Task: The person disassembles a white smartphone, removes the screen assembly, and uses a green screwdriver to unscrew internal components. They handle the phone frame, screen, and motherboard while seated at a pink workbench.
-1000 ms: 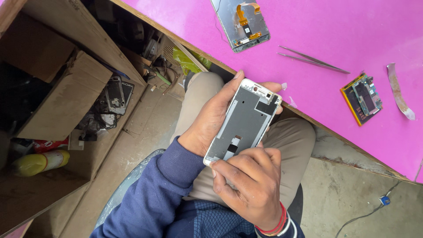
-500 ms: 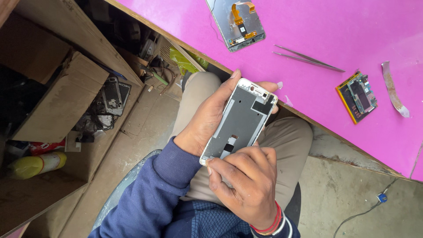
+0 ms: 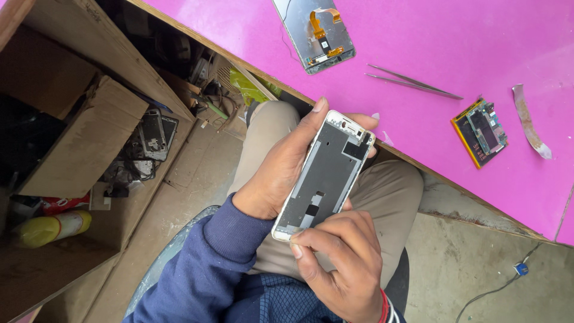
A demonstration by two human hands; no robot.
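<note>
Fingers [image 3: 287,161] curled around phone frame [image 3: 326,173]

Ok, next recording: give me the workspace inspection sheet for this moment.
Surface: pink tabletop, with wooden edge.
Job's things: open phone frame, inner side up, held over the lap.
Clutter: screen panel with orange flex, tweezers, circuit board, peeled strip, all on the table.
Grippers: left hand cradles the frame from behind; right hand pinches its bottom edge.
Cables: thin cable with blue plug on the floor.
Surroundings: wooden shelves with phone parts, a yellow bottle; concrete floor.
</note>
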